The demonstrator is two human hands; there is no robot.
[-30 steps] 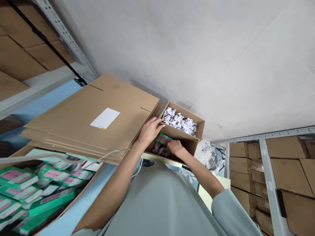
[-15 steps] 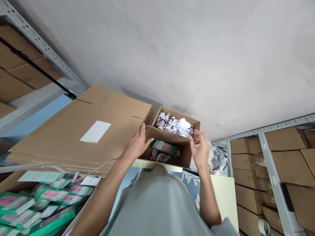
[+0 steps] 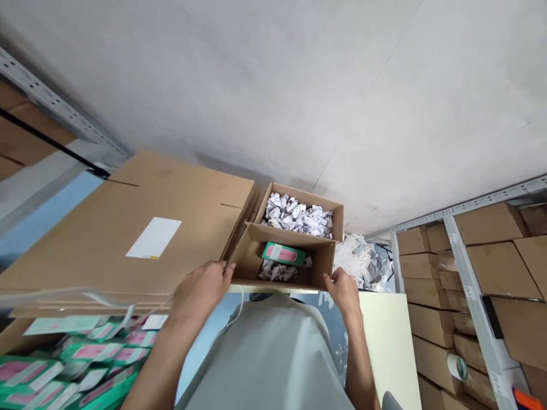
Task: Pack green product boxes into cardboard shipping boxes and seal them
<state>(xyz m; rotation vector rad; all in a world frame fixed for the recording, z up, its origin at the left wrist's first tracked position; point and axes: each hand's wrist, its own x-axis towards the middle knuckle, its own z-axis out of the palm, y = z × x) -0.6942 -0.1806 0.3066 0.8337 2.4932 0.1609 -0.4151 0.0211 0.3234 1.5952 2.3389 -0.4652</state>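
An open cardboard box [image 3: 252,259] sits in front of me with crumpled paper [image 3: 277,271] and a green and pink packet [image 3: 282,253] inside it. My left hand [image 3: 203,289] grips the box's near left corner, fingers curled on the rim. My right hand [image 3: 343,289] holds the near right corner, fingers bent on the edge. Behind it stands a second open box [image 3: 337,212] filled with crumpled white paper [image 3: 297,213].
A stack of flat cardboard [image 3: 128,228] with a white label lies to the left. Several green and pink packets [image 3: 77,364] fill a carton at lower left. Metal shelving [image 3: 470,285] with brown cartons stands at right, loose crumpled paper [image 3: 363,265] beside it.
My right hand left the green packet in the box and came to the box's near right corner. My left hand slid from the far rim down to the near left corner.
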